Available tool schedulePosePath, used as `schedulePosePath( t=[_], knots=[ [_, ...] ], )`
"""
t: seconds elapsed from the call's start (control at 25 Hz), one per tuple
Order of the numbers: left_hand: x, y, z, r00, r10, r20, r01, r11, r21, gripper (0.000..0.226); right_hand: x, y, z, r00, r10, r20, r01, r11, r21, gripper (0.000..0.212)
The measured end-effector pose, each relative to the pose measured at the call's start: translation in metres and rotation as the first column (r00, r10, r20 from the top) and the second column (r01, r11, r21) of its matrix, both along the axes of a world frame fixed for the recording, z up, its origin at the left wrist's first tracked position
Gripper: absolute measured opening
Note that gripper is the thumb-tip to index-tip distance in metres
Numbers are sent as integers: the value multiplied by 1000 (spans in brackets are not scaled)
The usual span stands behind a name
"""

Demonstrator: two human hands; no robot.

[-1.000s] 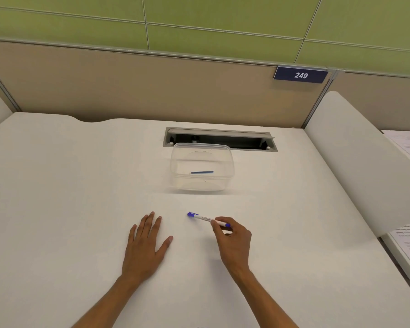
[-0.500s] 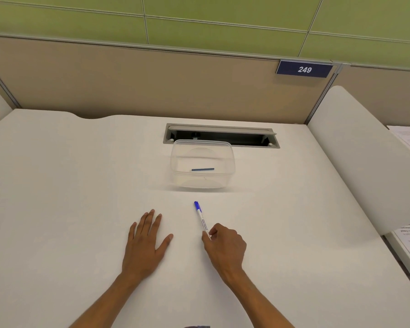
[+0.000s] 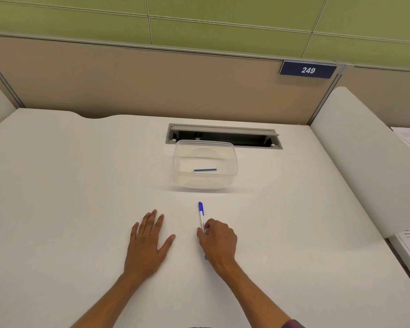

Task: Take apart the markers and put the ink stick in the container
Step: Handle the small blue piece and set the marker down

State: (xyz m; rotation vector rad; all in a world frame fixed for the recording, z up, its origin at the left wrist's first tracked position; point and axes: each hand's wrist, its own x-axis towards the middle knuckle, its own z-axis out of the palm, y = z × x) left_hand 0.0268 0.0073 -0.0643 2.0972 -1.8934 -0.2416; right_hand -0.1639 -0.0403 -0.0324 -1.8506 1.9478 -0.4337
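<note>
- Head view: one whiteboard marker (image 3: 201, 215) is lying on the white worktop (image 3: 57, 185), its long axis running almost straight away from the person, blue cap end pointing toward the container and the rear end disappearing under the right hand.
- The right hand (image 3: 219, 242) is curling over the marker's near half, its fingers (image 3: 207, 229) pinching the white barrel; a small blue bit is showing below the hand.
- The left hand (image 3: 147, 242) is resting flat on the worktop just left of the marker, fingers straight and slightly spread, touching nothing else.
- One clear plastic container (image 3: 205, 168) is sitting farther back, apart from the marker's cap end, holding one blue ink stick (image 3: 205, 170) lying crosswise, left to right.
- Behind the container, an open cable slot (image 3: 246, 137) is cutting into the worktop; a "249" sign (image 3: 307, 70) is hanging on the partition.
</note>
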Motion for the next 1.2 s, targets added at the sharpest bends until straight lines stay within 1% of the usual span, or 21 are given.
schedulePosePath(
  t=[0.2, 0.84, 1.04, 1.2],
  knots=[
    [0, 0, 0, 1000, -4, -18, 4, 1000, 1, 82, 8, -12, -2, 1000, -11, -6, 12, 1000, 18, 25],
    [-1, -1, 1, 1000, -4, -22, 4, 1000, -1, 85, 13, -22, 2, 1000, -21, 15, 21, 999, 27, 26],
    [0, 0, 1, 1000, -1, -23, 1, 1000, -5, 84, 12, -22, 4, 999, -34, -3, 34, 999, 20, 35],
    [0, 1, 1, 1000, 0, -18, 0, 1000, 0, 83, 6, -23, 4, 1000, -14, 1, 14, 1000, 1, 37]
  ],
)
